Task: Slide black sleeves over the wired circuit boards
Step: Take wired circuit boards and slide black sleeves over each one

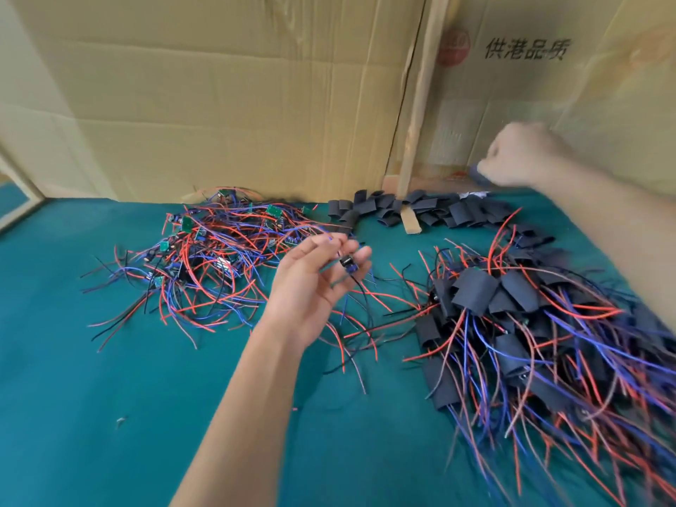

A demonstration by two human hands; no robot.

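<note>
Nearest, the teal table (109,415) carried a heap of sleeved boards (541,345) at the right, their red, blue and black wires fanning toward the viewer; the pieces were too many and too overlapped to count. One small scrap (120,420) lay alone on the cloth at the lower left. At centre, the left hand (314,283) was raised palm-up above the table, forearm running in from the lower edge, fingers loosely spread. Its thumb and fingertips pinched one small board (347,263), whose thin wires hung down across loose leads on the table. Farther left lay the tangle of bare boards (216,247), green boards showing among red and blue wires, again too many to count. Behind, along the far edge, a row of empty sleeves (424,210) was partly crossed by one wooden stick (417,118) leaning against the cardboard wall (226,104). Farthest, the right hand (519,155), blurred, reached over the sleeves with fingers curled around a small bluish thing (477,174) that could not be made out. Printed characters (526,49) marked the cardboard above it.
</note>
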